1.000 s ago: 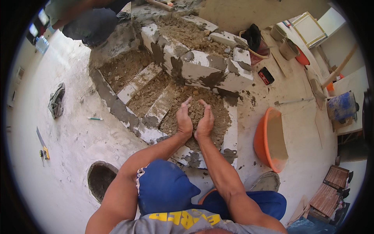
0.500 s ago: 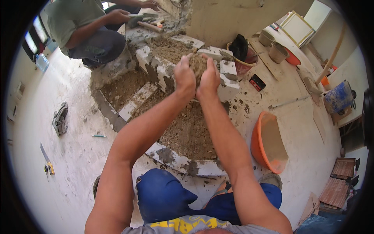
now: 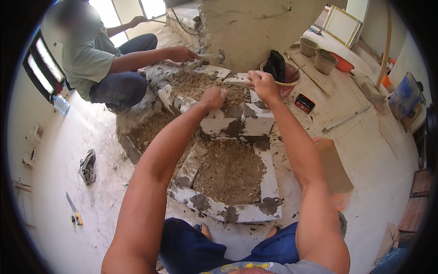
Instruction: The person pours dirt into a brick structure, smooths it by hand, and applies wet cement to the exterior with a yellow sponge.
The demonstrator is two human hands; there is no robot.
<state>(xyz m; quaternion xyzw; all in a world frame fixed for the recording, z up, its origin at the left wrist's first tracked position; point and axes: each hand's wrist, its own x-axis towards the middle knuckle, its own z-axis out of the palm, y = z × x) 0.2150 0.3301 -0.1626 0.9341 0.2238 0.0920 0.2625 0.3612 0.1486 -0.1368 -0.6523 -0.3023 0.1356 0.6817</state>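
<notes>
My left hand [image 3: 213, 98] is closed over loose brown soil [image 3: 191, 86] inside the upper course of white blocks [image 3: 237, 125]. To its right, my right hand [image 3: 263, 84] has curled fingers above the blocks' far right corner. Whether either hand holds anything is hidden by the fingers. Grey mortar smears the block faces. Nearer me, a lower block frame [image 3: 270, 180] surrounds more gravelly soil [image 3: 228, 171].
A co-worker [image 3: 89, 64] squats at the far left, one hand reaching a tool toward the blocks. Beyond my right hand stands a bucket [image 3: 287, 86] with a black item. An orange tub [image 3: 326, 146] sits beside my right forearm; a saw [image 3: 71, 202] lies left.
My hands, cupped together around a clump of soil, have parted; the clump is no longer between them. The co-worker's arm has reached toward the blocks, and my view has shifted.
</notes>
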